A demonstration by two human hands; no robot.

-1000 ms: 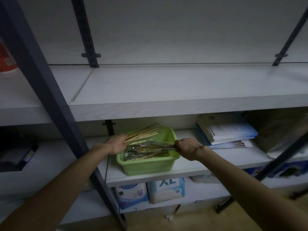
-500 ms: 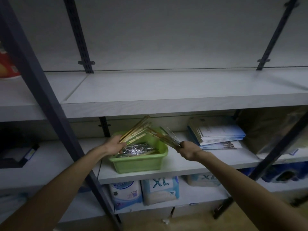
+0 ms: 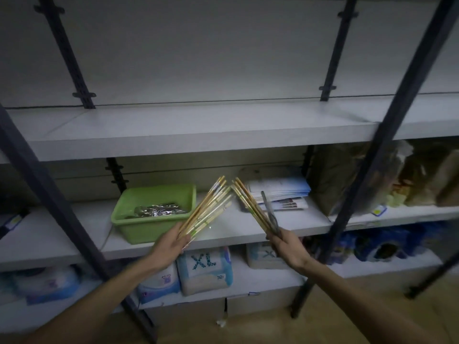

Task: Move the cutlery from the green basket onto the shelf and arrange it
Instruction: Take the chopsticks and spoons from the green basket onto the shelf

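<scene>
The green basket (image 3: 139, 220) stands on the middle shelf (image 3: 248, 232) and still holds shiny metal cutlery (image 3: 159, 210). My left hand (image 3: 170, 247) grips a fanned bundle of wooden chopsticks (image 3: 210, 207), raised to the right of the basket. My right hand (image 3: 288, 247) grips a second bundle of wooden chopsticks (image 3: 248, 202) together with a dark metal utensil (image 3: 269, 212). Both bundles point up and their tips nearly meet in front of the shelf. The wide upper shelf (image 3: 198, 127) above is bare.
A stack of papers (image 3: 280, 192) lies on the middle shelf right of the basket, with brown bags (image 3: 360, 180) further right. Dark metal uprights (image 3: 387, 135) cross in front. Packs marked XL (image 3: 203, 266) sit on the lower shelf.
Both hands lifted their bundles out of the basket and drew them right and toward me. The view swung left, so the basket now sits left of my hands.
</scene>
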